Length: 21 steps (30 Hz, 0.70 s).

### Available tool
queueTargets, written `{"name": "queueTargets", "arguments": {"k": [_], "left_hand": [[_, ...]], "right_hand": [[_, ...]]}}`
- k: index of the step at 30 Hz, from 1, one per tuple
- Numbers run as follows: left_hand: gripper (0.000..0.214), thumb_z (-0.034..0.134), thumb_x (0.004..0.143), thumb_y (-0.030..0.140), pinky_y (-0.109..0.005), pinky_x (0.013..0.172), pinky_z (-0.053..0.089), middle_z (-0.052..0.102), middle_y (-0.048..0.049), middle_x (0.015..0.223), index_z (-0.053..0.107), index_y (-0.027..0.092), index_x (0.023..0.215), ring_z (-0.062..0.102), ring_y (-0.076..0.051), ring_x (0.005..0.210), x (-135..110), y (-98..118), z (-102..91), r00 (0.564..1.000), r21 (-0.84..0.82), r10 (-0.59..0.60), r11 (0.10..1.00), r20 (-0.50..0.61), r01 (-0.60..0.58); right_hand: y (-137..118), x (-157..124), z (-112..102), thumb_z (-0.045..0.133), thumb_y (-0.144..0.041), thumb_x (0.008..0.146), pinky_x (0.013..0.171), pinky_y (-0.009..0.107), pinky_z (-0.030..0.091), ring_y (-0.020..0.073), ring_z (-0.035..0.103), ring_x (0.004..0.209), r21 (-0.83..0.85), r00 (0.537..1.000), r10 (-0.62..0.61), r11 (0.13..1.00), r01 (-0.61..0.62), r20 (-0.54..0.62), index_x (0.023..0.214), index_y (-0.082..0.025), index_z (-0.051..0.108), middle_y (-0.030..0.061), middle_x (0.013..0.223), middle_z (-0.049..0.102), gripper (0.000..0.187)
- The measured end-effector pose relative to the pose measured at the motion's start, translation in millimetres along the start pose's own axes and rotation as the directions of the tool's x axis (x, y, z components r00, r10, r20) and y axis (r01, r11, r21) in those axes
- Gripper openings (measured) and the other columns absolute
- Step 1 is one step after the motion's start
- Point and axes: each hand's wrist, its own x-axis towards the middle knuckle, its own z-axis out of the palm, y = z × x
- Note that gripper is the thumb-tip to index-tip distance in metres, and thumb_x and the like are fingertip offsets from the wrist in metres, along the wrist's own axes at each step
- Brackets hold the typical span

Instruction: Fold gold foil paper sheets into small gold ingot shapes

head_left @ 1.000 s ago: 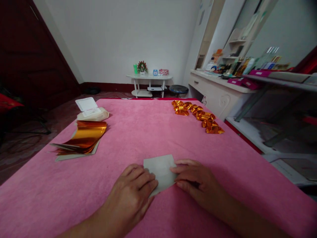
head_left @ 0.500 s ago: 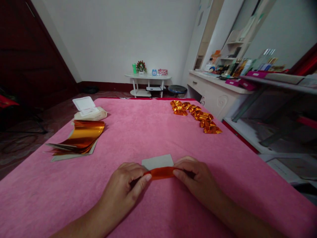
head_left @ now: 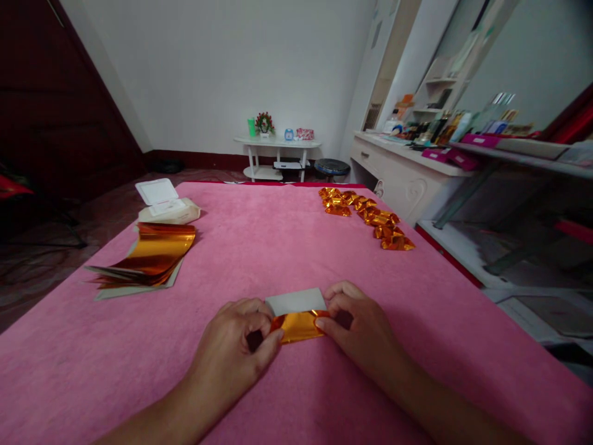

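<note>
A small sheet of foil paper point(head_left: 296, 314), gold on one side and pale grey on the other, lies on the pink cloth close in front of me. Its near edge is folded up, so a gold strip shows below the grey part. My left hand point(head_left: 236, 352) pinches the left end of that fold between thumb and fingers. My right hand point(head_left: 359, 330) pinches the right end the same way. Both hands rest on the pink tablecloth point(head_left: 278, 247).
A stack of curled gold foil sheets point(head_left: 148, 259) lies at the left, with an open white box point(head_left: 167, 207) behind it. A row of several folded gold pieces point(head_left: 368, 216) sits at the far right. A white dresser point(head_left: 407, 173) stands beside the table.
The sheet lay flat and grey under my fingers. Both hands lifted its near edge and folded it away from me, so the gold side now shows and the fold is wider.
</note>
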Motion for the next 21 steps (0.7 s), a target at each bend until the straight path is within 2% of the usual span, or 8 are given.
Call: {"name": "queueTargets", "arguments": {"k": [5,10,13,15,18,21], "left_hand": [[0.022,0.051,0.080,0.020,-0.028,0.068,0.039,0.057,-0.0010,0.073,0.054,0.018,0.058,0.053,-0.015,0.072,2.0,2.6,-2.2,1.000,0.085,-0.012,0.996,0.010,0.011],[0.019,0.054,0.078,0.023,-0.030,0.068,0.038,0.056,-0.0021,0.076,0.051,0.018,0.060,0.052,-0.017,0.073,0.9,4.1,-1.5,0.999,0.198,-0.032,0.980,0.018,0.028],[0.009,0.057,0.077,0.028,-0.033,0.070,0.039,0.058,-0.0025,0.081,0.055,0.020,0.078,0.053,-0.019,0.077,-0.2,2.6,-2.4,0.997,0.238,-0.080,0.968,-0.020,0.082],[0.026,0.062,0.074,0.033,-0.035,0.073,0.040,0.059,-0.0033,0.090,0.054,0.021,0.096,0.055,-0.021,0.082,0.1,-0.7,-3.5,0.992,0.232,-0.116,0.965,-0.050,0.124],[0.046,0.066,0.070,0.037,-0.036,0.079,0.041,0.059,-0.0053,0.102,0.050,0.021,0.110,0.056,-0.024,0.092,2.8,-7.9,-4.9,0.992,0.191,-0.120,0.973,-0.046,0.127],[0.045,0.068,0.069,0.037,-0.035,0.079,0.042,0.059,-0.0047,0.100,0.053,0.022,0.109,0.056,-0.023,0.092,6.3,-13.2,-5.8,0.995,0.147,-0.103,0.984,-0.017,0.104]], "right_hand": [[0.1,1.4,-0.9,0.065,-0.014,0.071,0.061,0.025,0.037,0.0122,0.052,0.072,0.001,0.999,0.012,1.000,-0.012,0.037,0.059,-0.018,0.053,-0.0007,0.082,0.055,0.017],[-1.5,4.9,0.7,0.067,-0.016,0.068,0.061,0.026,0.035,0.0138,0.051,0.071,-0.107,0.999,0.046,0.993,-0.043,0.025,0.062,-0.019,0.050,-0.0014,0.079,0.055,0.018],[-2.5,7.6,1.0,0.070,-0.017,0.063,0.066,0.027,0.037,0.0161,0.052,0.077,-0.162,0.996,0.078,0.983,-0.082,-0.034,0.080,-0.021,0.054,-0.0012,0.083,0.056,0.025],[-3.2,10.3,-0.2,0.071,-0.017,0.060,0.067,0.027,0.037,0.0163,0.053,0.079,-0.164,0.996,0.088,0.982,-0.091,-0.030,0.087,-0.022,0.054,-0.0011,0.088,0.056,0.032],[-4.1,16.2,-3.4,0.071,-0.018,0.059,0.060,0.025,0.034,0.0132,0.051,0.070,-0.165,0.994,0.106,0.981,-0.099,0.035,0.076,-0.023,0.056,-0.0031,0.083,0.054,0.024],[-3.7,21.1,-4.3,0.069,-0.018,0.058,0.054,0.023,0.031,0.0107,0.048,0.062,-0.128,0.988,0.126,0.985,-0.114,0.087,0.063,-0.021,0.052,-0.0044,0.074,0.051,0.018]]}}
